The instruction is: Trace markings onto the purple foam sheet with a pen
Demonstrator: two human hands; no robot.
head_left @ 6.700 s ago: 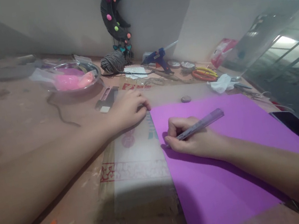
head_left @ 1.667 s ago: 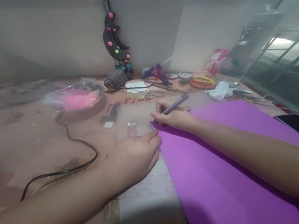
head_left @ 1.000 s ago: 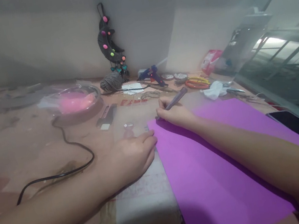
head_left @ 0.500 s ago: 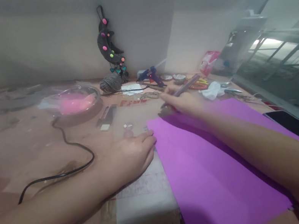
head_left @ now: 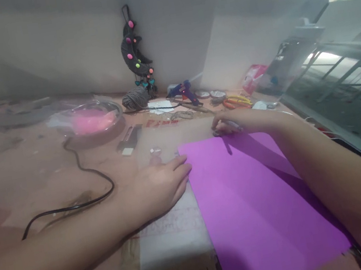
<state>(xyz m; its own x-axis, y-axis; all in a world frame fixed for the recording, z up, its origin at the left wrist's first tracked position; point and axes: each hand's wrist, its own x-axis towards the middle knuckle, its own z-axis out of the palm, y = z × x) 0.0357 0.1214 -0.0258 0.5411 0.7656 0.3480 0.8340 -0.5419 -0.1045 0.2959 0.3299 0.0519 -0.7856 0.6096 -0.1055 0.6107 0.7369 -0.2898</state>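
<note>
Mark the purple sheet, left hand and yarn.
Purple sheet [head_left: 253, 203]: head view, bare middle of its surface.
Left hand [head_left: 160, 187]: head view, back of the hand.
Yarn [head_left: 135, 99]: head view, middle of the ball.

Craft workspace (home or shop, can't tell): stained tabletop along a wall. Glue gun and yarn at the back, sheet up front, crescent ornament against the wall.

free room over purple sheet between forearms, bowl, yarn ball, glue gun along back
</note>
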